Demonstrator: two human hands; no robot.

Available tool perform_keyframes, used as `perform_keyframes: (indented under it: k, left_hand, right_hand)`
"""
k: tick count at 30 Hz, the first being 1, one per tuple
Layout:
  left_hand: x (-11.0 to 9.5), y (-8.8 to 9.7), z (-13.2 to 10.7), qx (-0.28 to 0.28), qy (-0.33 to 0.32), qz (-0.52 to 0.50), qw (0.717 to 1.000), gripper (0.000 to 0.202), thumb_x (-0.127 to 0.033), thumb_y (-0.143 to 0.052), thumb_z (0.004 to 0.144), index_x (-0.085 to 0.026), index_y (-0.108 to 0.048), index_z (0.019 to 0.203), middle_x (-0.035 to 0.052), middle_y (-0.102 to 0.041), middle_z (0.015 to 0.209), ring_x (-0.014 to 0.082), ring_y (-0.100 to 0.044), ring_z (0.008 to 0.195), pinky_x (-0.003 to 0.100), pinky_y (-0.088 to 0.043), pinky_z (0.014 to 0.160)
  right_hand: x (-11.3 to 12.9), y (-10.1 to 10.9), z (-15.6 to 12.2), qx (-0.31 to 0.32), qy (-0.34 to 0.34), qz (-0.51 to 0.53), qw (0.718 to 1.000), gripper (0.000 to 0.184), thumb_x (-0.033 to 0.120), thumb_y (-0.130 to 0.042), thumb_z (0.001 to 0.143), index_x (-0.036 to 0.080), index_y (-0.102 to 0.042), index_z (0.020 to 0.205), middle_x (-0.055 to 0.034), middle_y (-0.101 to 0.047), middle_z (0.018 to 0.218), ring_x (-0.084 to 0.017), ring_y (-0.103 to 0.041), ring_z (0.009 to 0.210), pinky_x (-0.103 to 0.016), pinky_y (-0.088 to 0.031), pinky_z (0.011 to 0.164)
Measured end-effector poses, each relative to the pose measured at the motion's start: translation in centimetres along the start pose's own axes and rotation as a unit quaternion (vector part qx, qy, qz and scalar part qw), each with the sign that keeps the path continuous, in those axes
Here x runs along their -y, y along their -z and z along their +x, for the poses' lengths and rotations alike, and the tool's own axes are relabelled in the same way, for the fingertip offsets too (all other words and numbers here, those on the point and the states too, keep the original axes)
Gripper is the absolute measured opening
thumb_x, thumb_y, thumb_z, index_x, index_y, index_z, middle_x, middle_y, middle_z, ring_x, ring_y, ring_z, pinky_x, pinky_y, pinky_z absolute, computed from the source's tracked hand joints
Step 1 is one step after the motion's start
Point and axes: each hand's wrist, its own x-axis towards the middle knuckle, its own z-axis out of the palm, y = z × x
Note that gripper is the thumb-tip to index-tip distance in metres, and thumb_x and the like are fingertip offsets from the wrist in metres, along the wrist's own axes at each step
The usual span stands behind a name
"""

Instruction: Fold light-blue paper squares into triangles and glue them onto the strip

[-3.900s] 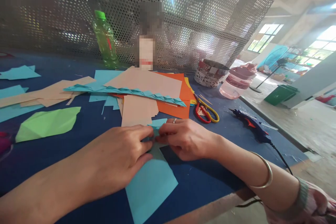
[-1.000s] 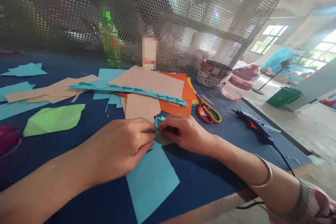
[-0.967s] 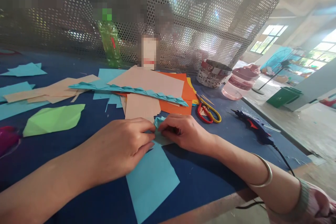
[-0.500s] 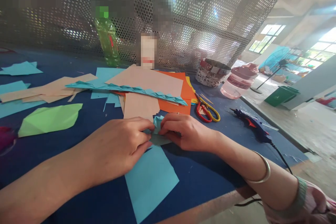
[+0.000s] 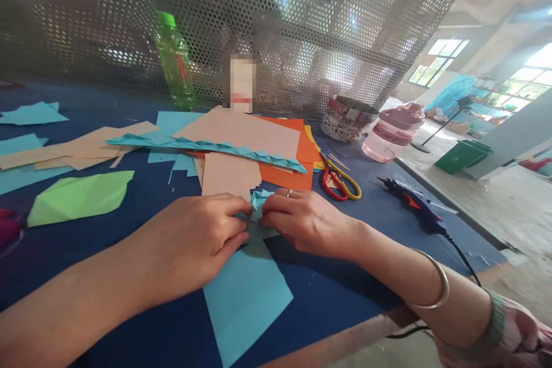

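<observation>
Right hand's lifted a touch since the last shot, so the ring on it shows again. Both hands are still down near the middle of the tabletop, on the folded blue paper (image 5: pixel 260 200). The left hand (image 5: pixel 194 236) and right hand (image 5: pixel 308 224) pinch it from either side, fingers curled in and almost meeting, and they hide most of the fold. A flat blue sheet (image 5: pixel 245 299) runs from under it toward the front edge; can't tell if they're one piece.

Right behind the hands is a peach paper pile (image 5: pixel 228 175) beside orange card (image 5: pixel 284 177), with a long pleated blue strip (image 5: pixel 207 149) lying across the stack. Off to the right are red-and-yellow scissors (image 5: pixel 338 184) and a blue glue gun (image 5: pixel 414 207), its cord trailing over the right edge. A green folded paper (image 5: pixel 73 201) sits left. Along the back edge are a green bottle (image 5: pixel 172 60), a paper-covered pot (image 5: pixel 347 119) and a pink jar (image 5: pixel 390 138).
</observation>
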Motion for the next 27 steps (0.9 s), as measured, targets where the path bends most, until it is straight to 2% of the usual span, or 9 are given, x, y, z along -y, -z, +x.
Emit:
perform_keyframes:
  k: [6,11,17,22,27]
  left_hand:
    - [0.1,-0.1,0.0,-0.01,-0.014,0.026,1.0,0.03,-0.026,-0.043,0.098,-0.02,-0.069,0.111,0.0082,-0.074,0.111,0.026,-0.07,0.097,0.041,-0.059,0.082]
    - [0.0,-0.5,0.1,-0.009,-0.026,0.048,0.998,0.033,-0.025,-0.04,0.099,-0.022,-0.072,0.09,0.0079,-0.071,0.11,0.0245,-0.07,0.092,0.041,-0.058,0.082]
    - [0.1,-0.7,0.1,-0.018,-0.023,0.039,0.999,0.03,-0.031,-0.045,0.099,-0.021,-0.073,0.094,0.0078,-0.07,0.109,0.0237,-0.069,0.087,0.038,-0.058,0.077]
    - [0.1,-0.8,0.1,-0.019,-0.027,0.043,0.999,0.039,-0.034,-0.037,0.102,-0.021,-0.071,0.089,0.008,-0.071,0.106,0.0226,-0.069,0.085,0.037,-0.057,0.075]
    - [0.3,-1.1,0.0,-0.042,-0.029,0.056,0.997,0.044,-0.035,-0.031,0.103,-0.02,-0.07,0.09,0.0091,-0.071,0.108,0.0233,-0.069,0.087,0.037,-0.058,0.075]
  right_hand:
    - [-0.1,-0.2,0.0,-0.015,0.005,0.004,1.0,0.024,0.001,-0.044,0.092,0.013,-0.064,0.091,-0.0094,-0.064,0.095,-0.017,-0.058,0.082,-0.029,-0.05,0.072]
    - [-0.1,-0.1,0.0,-0.006,-0.014,0.011,1.0,0.021,0.004,-0.046,0.093,0.014,-0.064,0.091,-0.0082,-0.064,0.093,-0.016,-0.058,0.08,-0.027,-0.05,0.072]
    - [-0.3,0.0,-0.2,-0.008,-0.043,0.045,0.998,0.022,0.006,-0.051,0.09,0.014,-0.066,0.104,-0.0075,-0.064,0.092,-0.016,-0.06,0.08,-0.026,-0.05,0.071]
    - [-0.5,0.1,-0.3,-0.013,-0.024,0.047,0.999,0.029,0.0,-0.049,0.079,0.015,-0.069,0.093,-0.0081,-0.066,0.097,-0.016,-0.059,0.081,-0.027,-0.049,0.069]
    - [-0.4,0.3,-0.1,-0.008,-0.016,0.006,1.0,0.03,0.0,-0.046,0.076,0.016,-0.071,0.083,-0.0062,-0.066,0.086,-0.016,-0.054,0.072,-0.028,-0.045,0.064]
